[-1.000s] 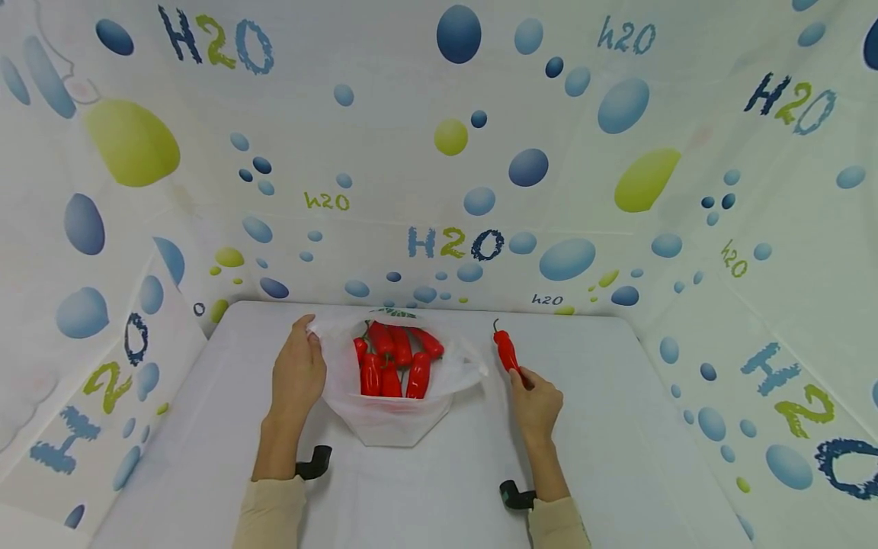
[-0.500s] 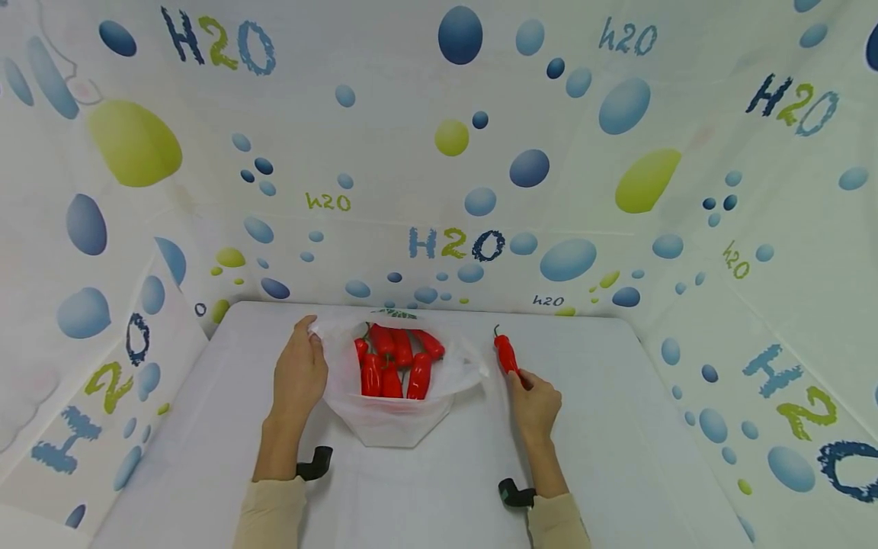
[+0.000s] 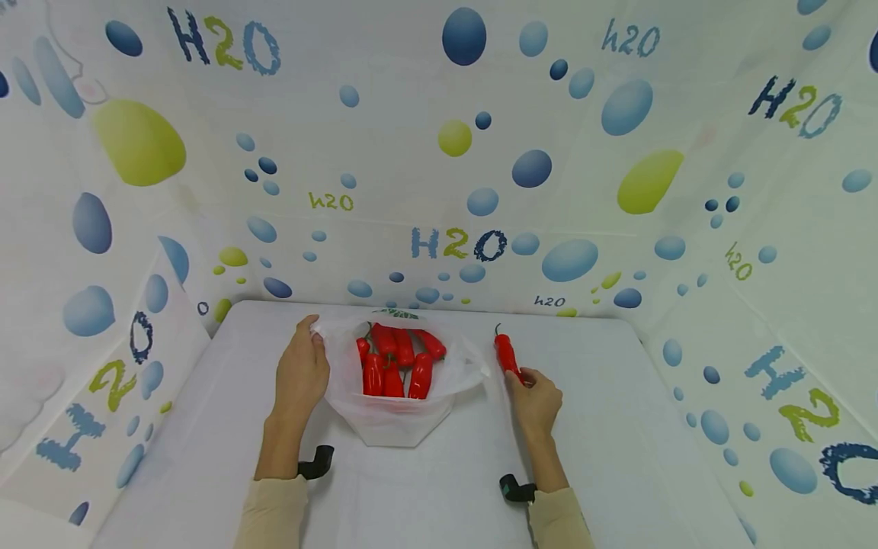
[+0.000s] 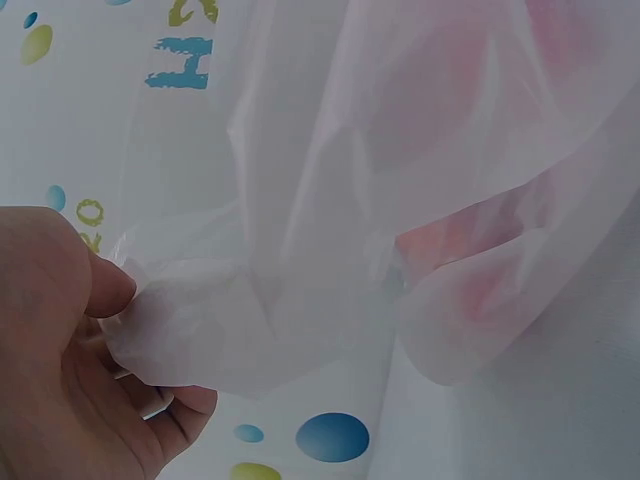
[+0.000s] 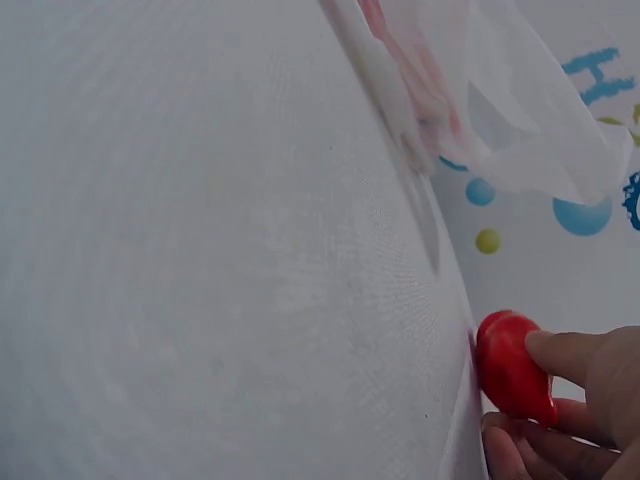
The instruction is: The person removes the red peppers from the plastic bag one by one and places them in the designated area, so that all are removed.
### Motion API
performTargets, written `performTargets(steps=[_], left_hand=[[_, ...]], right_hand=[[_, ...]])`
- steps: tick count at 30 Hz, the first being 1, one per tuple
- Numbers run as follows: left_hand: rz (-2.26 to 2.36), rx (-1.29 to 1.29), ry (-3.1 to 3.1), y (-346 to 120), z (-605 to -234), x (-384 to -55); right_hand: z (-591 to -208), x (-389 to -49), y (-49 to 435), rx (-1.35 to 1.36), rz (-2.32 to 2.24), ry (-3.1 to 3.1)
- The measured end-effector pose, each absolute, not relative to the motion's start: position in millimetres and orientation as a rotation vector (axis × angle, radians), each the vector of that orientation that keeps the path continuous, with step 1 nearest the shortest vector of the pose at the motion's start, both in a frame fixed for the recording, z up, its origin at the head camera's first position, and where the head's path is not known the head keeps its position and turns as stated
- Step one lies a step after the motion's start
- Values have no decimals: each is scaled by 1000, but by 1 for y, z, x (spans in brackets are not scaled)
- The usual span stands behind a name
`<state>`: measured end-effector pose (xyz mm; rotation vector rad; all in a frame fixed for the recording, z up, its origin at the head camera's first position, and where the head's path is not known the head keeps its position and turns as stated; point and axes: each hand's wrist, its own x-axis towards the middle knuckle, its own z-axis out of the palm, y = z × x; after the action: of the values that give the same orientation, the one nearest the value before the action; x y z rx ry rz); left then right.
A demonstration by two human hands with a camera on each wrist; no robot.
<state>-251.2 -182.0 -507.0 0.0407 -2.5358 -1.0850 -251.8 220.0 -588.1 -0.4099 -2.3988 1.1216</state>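
Near far table edge (image 3: 583,319), hands (image 3: 302,370) (image 3: 537,404) apart, holding bag (image 3: 401,422) and pepper (image 3: 504,352)

A translucent white plastic bag (image 3: 405,423) lies open-mouthed on the surface (image 3: 617,427), its left edge pinched by the left hand (image 3: 302,374) and glossy red chili peppers (image 3: 373,374) heaped inside, while one red chili pepper (image 3: 505,353), stem pointing away from the person, slants from the right hand (image 3: 537,400) just beside the bag.
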Motion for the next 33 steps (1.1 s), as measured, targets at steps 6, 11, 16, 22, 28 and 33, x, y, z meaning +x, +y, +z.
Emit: performTargets(steps=[6, 11, 16, 22, 28, 33], left_hand=[[-1086, 47, -2547, -182, -506, -251], [-1079, 49, -2551, -182, -506, -251], [-1084, 53, -2551, -182, -505, -251], [-1080, 46, -2545, -182, -506, -252], [-1073, 31, -2542, -182, -507, -252], [-1074, 34, -2541, -182, -506, -251]], right_hand=[[-589, -252, 218, -433, 1144, -2425], [-586, -250, 215, -419, 1143, -2445], [-585, -250, 214, -428, 1115, -2461], [-585, -251, 215, -471, 1084, -2439], [-585, -252, 215, -510, 1154, -2432], [-586, -252, 215, -508, 1196, -2442]])
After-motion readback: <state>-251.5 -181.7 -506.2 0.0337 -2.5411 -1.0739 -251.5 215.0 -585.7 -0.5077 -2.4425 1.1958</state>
